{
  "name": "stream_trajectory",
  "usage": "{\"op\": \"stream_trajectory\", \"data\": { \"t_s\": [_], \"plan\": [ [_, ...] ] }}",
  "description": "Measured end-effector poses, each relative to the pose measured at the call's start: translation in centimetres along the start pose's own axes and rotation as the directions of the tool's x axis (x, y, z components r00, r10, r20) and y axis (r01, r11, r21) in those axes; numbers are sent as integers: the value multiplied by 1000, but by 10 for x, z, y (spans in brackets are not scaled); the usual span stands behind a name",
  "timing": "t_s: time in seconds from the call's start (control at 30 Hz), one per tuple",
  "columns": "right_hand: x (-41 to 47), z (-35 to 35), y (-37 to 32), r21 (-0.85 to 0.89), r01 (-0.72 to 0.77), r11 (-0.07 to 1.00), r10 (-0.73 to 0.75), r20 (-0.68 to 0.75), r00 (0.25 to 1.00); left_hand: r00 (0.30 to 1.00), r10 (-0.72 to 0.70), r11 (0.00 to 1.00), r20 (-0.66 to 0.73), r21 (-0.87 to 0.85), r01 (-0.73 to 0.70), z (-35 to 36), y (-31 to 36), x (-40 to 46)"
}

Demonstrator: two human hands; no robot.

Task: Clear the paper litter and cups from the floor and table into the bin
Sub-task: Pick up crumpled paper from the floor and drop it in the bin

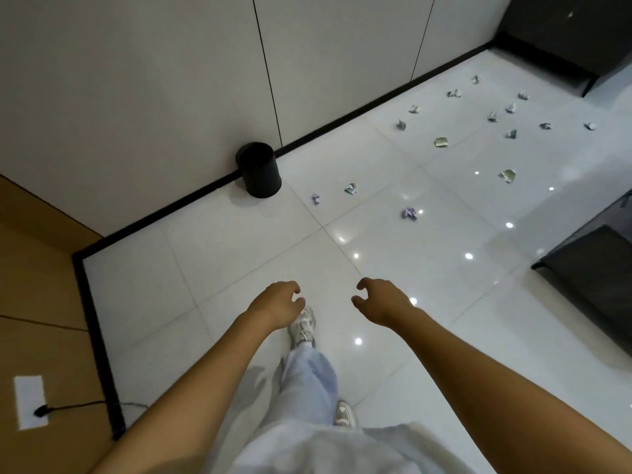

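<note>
Barely begun, judging by the floor. Round black plastic bin (259,169) at eleven o'clock, upright against the dark skirting of the pale panelled wall (171,80); inside not visible, so nothing to say of what it holds. Crumpled paper scraps strewn across the glossy white tiled floor (239,261): nearest ones, a small lilac wad (316,198), a bluish-white wad (350,188) and a larger lilac wad (409,213), just right of the bin at twelve to one o'clock. Many more, greenish and grey, scattered well beyond toward one and two o'clock, up to the dark furniture (564,35). No cups or table in view.

Left hand (278,304) and right hand (383,302) held out low at six o'clock, fingers loosely curled, holding nothing. All visible litter left to gather.
</note>
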State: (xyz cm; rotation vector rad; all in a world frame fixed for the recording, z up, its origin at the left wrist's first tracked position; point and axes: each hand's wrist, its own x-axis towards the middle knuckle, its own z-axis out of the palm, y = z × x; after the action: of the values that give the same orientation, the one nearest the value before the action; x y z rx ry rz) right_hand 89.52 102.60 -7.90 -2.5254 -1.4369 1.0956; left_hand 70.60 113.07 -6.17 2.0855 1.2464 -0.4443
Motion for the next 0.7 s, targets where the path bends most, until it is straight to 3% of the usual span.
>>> {"op": "stream_trajectory", "data": {
  "t_s": [0.43,0.7],
  "plan": [
    [224,-133,-79,84,-74,994,78,-39,996,998,47,997,30,60,-49,-176,-3,223],
    [323,-183,-90,100,-101,990,100,16,995,998,32,999,61,20,-34,-240,3,323]
  ]
}}
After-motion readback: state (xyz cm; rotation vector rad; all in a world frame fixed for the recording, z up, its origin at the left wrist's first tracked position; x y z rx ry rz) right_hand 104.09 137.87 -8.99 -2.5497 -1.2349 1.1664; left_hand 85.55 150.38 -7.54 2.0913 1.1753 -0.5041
